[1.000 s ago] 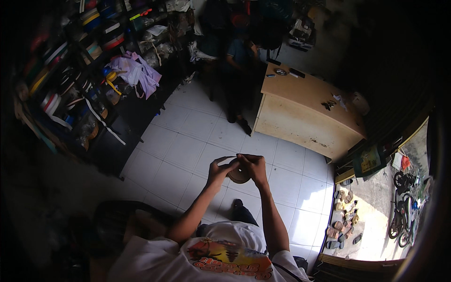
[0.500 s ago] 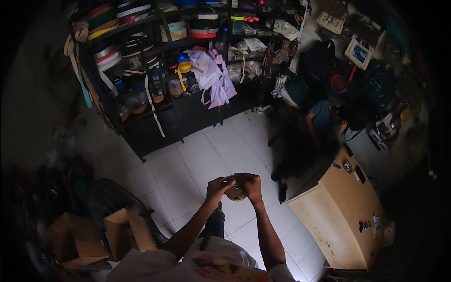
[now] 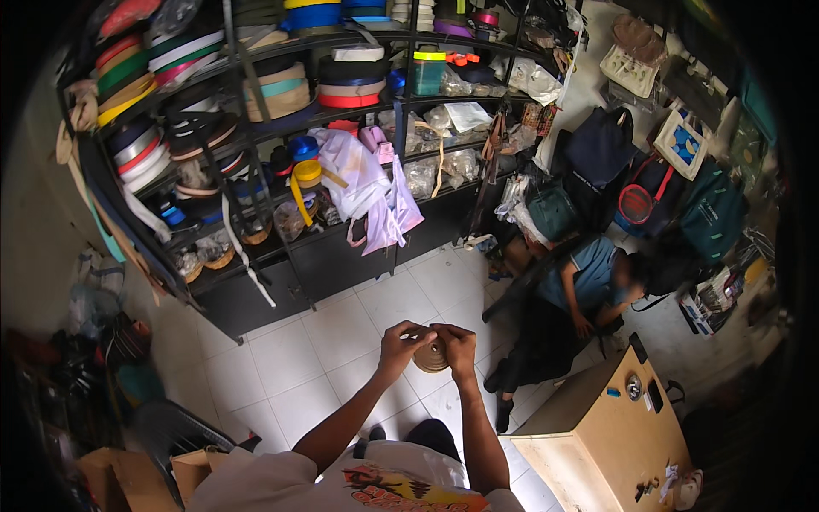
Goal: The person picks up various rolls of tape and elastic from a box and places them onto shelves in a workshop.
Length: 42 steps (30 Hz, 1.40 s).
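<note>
A small round coil, tan-brown like a wound roll of strap, is held out in front of my body. My left hand pinches its upper left edge, the fingers bent round toward the top. On the upper right side my right hand grips the same coil, its thumb and fingers closed. The two hands nearly meet above the coil. Its round face shows rings and a dark spot near the top; the part under the fingers is hidden.
A black shelf ahead holds several rolls of coloured webbing and a lilac bag. A seated person is at the right, behind a wooden table. Cardboard boxes and a dark chair stand at lower left. Bags hang at right.
The view has shifted, showing more of the shelf, and is brighter. Both hands still hold the coil, and its face now shows more fully below the fingers.
</note>
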Available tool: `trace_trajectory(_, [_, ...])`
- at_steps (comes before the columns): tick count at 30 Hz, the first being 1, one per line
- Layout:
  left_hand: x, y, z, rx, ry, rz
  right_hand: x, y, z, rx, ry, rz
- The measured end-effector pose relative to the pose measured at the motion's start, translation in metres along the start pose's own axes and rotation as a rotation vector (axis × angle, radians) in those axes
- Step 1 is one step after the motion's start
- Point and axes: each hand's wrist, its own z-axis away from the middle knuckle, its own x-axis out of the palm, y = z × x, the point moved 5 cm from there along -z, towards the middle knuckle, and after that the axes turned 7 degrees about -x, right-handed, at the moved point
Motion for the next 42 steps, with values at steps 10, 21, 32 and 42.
trace_trajectory(10, [0.111, 0.024, -0.221, -0.063, -0.474, 0.147, -0.084, 0.041, -0.22, -0.032, 0.441, -0.16])
trace_trajectory(21, [0.132, 0.098, -0.42, 0.128, -0.183, 0.074, -0.08, 0.003, -0.458, 0.084, -0.021, -0.311])
trace_trajectory(32, [0.13, 0.189, -0.609, 0.154, -0.159, 0.252, -0.086, -0.075, -0.659, -0.284, -0.594, -0.248])
trace_trajectory(42, [0.177, 0.271, -0.728, 0.17, -0.373, 0.312, -0.128, -0.122, -0.789, -0.566, -0.377, -0.226])
